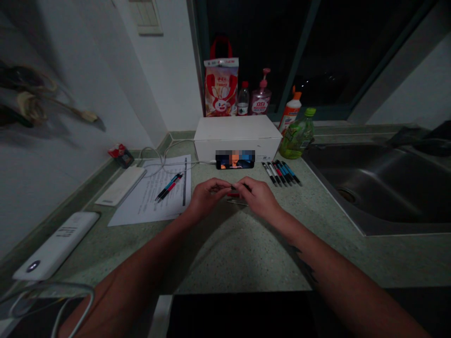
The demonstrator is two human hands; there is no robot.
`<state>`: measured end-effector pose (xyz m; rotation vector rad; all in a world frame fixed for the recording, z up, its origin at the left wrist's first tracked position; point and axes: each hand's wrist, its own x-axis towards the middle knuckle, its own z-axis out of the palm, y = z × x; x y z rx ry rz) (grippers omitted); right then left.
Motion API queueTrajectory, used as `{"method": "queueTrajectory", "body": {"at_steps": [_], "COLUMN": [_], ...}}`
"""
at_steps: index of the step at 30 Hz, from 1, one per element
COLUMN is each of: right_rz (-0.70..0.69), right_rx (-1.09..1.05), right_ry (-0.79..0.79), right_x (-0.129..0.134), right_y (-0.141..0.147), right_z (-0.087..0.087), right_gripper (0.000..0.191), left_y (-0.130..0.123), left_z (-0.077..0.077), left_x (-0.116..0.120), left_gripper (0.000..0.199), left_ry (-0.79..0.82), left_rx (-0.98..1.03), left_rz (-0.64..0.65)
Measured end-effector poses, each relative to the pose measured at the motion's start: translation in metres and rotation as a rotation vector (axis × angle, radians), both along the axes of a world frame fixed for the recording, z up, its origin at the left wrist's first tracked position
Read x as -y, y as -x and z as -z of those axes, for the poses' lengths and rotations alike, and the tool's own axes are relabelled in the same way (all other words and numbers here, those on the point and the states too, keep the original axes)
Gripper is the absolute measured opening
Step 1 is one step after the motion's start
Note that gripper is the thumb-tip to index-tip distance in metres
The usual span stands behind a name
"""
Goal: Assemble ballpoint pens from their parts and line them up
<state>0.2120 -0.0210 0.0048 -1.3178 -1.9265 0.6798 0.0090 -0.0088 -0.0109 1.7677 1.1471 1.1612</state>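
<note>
Over the counter, my left hand [208, 195] and my right hand [259, 193] meet with fingertips pinched together. Between them is a small dark piece [233, 187] that looks like a pen part; fingers cover most of it. Just below the fingertips a red piece [232, 193] shows in part. A thin pale stick [237, 202], much like a pen refill, lies on the counter under my hands. To the right, several click pens [281, 173] in white, red, blue and black lie in a row. More pens [169, 188], blue and red with black, rest on a printed sheet [141, 206] at left.
A phone [235, 162] with a lit screen leans on a white box [237, 129], a cable attached. Bottles [298, 134] and a red bag [221, 89] stand behind. A sink [380, 188] is at right; a white power bank [58, 244] lies at left.
</note>
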Motion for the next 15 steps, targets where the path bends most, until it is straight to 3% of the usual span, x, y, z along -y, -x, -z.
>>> {"method": "queueTrajectory", "body": {"at_steps": [3,8,12,15], "right_rz": [-0.015,-0.031,-0.011,-0.003], "right_rx": [-0.047,-0.127,-0.092,-0.117], "right_ry": [0.005,-0.005,0.02,0.009], "right_x": [-0.0004,0.0005,-0.0016,-0.0032], "right_y": [0.0007,0.0014,-0.0008,-0.0013], "right_z": [0.001,0.0019,0.0012,0.0028], "right_gripper": [0.016,0.015,0.025,0.018], "left_y": [0.0001,0.0002,-0.001,-0.0015], "left_z": [0.0009,0.001,0.0001,0.0009], "left_x": [-0.0004,-0.0012,-0.0005,-0.0012], "left_gripper": [0.009,0.008,0.008,0.009], "left_ry": [-0.027,-0.024,-0.023,-0.032], "left_rx": [-0.025,-0.022,-0.029,-0.021], "left_rz": [-0.019,-0.023,-0.036,-0.079]}}
